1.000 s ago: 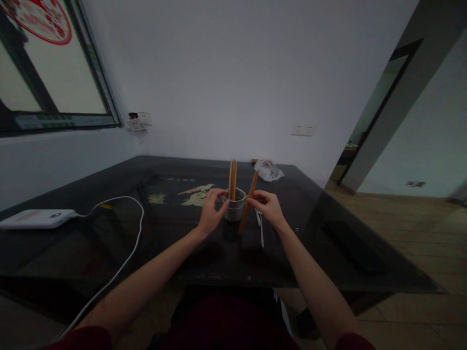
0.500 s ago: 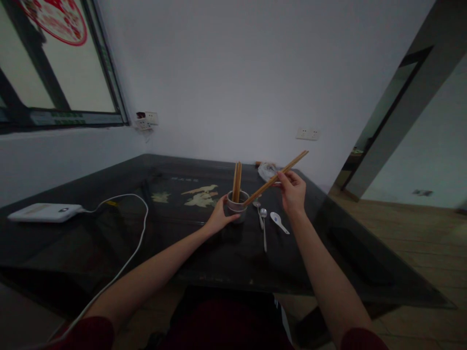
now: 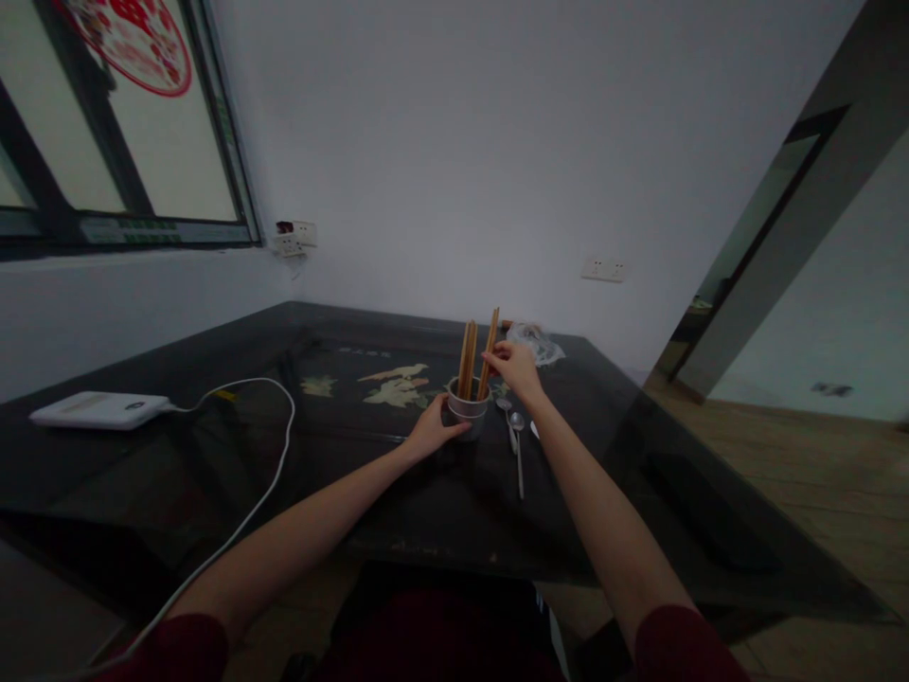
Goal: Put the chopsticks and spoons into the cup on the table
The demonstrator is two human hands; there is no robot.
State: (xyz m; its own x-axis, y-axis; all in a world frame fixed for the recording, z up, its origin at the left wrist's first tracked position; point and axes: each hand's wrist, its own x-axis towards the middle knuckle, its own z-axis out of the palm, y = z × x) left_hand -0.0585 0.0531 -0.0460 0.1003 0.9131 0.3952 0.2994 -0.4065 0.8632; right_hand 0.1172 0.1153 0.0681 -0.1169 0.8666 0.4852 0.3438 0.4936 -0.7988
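A grey cylindrical cup (image 3: 469, 409) stands on the dark table, with my left hand (image 3: 432, 428) wrapped round its left side. Several wooden chopsticks (image 3: 467, 360) stand upright in it. My right hand (image 3: 517, 367) pinches another bundle of chopsticks (image 3: 490, 352), nearly upright, with the lower ends inside the cup's rim. Just right of the cup lie two metal spoons (image 3: 518, 423), side by side. My right forearm hides most of a white spoon (image 3: 535, 431).
On the left of the table (image 3: 341, 493) lies a white power bank (image 3: 103, 410) with a white cable (image 3: 290, 426) trailing toward me. A clear plastic bag (image 3: 536, 343) sits at the back. A dark flat object (image 3: 710, 511) lies at the right.
My right hand has moved left and turned its chopsticks from a slant to nearly upright in the cup. The left hand keeps its hold on the cup. My forearm now covers most of the white spoon.
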